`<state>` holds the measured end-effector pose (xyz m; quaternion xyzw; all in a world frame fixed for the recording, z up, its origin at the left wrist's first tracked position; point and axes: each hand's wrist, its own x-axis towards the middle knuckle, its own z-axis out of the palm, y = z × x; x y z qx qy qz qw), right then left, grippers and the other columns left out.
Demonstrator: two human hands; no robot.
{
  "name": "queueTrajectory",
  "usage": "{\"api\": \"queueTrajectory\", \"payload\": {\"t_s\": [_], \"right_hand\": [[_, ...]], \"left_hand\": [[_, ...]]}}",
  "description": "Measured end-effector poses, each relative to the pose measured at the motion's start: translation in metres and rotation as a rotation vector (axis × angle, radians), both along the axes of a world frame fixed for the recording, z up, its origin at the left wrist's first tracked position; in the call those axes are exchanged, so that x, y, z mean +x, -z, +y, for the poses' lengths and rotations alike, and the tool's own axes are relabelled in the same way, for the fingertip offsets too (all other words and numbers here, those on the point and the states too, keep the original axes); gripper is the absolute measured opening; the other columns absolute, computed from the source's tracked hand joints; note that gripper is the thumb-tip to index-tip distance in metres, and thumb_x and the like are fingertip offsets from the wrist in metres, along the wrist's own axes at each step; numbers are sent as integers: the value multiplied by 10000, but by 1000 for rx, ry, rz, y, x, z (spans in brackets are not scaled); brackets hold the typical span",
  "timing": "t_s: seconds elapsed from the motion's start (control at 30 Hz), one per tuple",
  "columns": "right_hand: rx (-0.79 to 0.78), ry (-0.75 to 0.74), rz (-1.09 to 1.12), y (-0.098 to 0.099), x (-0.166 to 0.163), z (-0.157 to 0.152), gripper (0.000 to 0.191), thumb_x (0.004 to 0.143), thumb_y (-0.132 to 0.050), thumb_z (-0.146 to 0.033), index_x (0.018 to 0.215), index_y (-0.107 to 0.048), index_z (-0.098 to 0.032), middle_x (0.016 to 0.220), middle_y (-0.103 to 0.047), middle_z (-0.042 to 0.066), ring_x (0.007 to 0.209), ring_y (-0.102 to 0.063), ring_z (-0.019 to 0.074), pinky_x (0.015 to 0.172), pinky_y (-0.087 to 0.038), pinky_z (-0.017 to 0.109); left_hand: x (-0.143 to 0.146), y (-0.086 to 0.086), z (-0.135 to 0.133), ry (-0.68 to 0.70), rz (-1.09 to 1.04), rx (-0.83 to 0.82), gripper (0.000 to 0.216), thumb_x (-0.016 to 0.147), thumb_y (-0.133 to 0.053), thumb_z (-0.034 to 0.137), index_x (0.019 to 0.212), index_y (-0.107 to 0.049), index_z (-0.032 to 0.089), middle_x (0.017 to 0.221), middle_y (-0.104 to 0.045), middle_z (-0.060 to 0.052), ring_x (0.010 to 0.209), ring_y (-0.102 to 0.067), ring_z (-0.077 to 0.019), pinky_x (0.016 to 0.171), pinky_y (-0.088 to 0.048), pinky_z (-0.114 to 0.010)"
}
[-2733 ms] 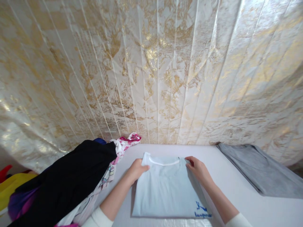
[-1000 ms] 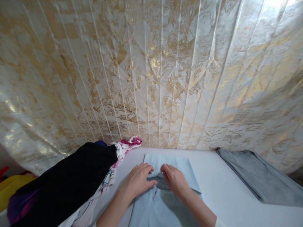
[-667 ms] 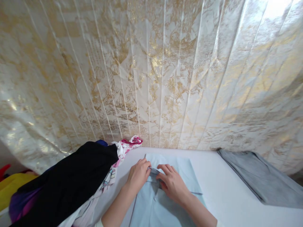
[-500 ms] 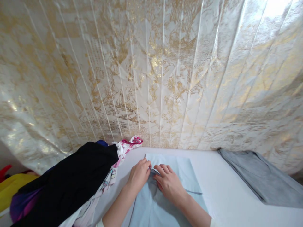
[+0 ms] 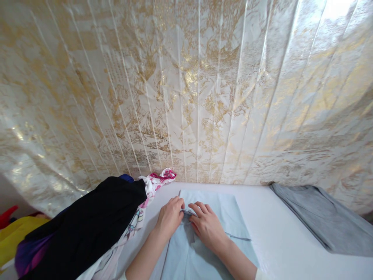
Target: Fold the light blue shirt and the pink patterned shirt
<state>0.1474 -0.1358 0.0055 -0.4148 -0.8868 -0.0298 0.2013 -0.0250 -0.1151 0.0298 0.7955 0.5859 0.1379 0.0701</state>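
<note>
A light blue garment [image 5: 223, 204] with dark edging lies folded in front of me on the white table. My left hand [image 5: 170, 214] has its fingers closed on the garment's dark-edged part near the middle. Just to the right, my right hand [image 5: 206, 223] rests on the same edge, its thumb and fingers bent around the cloth. A short stretch of the dark edge shows between the two hands. Another dark edge runs out from under my right wrist toward the garment's right side. Fingertips of both hands are partly hidden.
At left a heap of clothes holds a black garment [image 5: 96, 221], a yellow cloth [image 5: 17, 237] and a white-and-pink printed piece [image 5: 157, 179]. A folded grey garment [image 5: 326, 217] lies on the right of the table [image 5: 271, 233]. Behind hangs a shiny gold-patterned sheet [image 5: 186, 97].
Both hands keep their hold on the blue garment's edge with hardly any movement. The view has shifted very slightly.
</note>
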Motion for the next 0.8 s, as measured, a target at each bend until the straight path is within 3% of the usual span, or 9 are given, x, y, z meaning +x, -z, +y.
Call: {"api": "queueTrajectory", "payload": {"t_s": [0.4,0.67,0.8], "right_hand": [[43,10,136,4,13,-2,192,789,-575,-40,871,-594,-213,1240,-587,46,1132,-476,259,899,-404,387],[-13,-16,75,5,12,-2,163,773,-567,-44,800,-560,-205,943,-609,23,905,-498,198,799,-377,327],[-69,-31,55,6,12,-3,233,774,-522,-25,903,-566,-214,909,-598,12,884,-497,190,791,-359,309]], "left_hand": [[-3,-7,-3,-16,0,-15,274,753,-484,-9,874,-515,234,963,-574,12,923,-562,-156,737,-385,-238],[1,-8,-12,38,25,-99,342,712,-446,-55,864,-577,222,996,-582,-14,983,-545,-169,811,-395,-249],[-5,-11,-15,85,11,-147,327,708,-476,-34,840,-637,218,992,-607,-17,1007,-558,-172,841,-399,-240]]}}
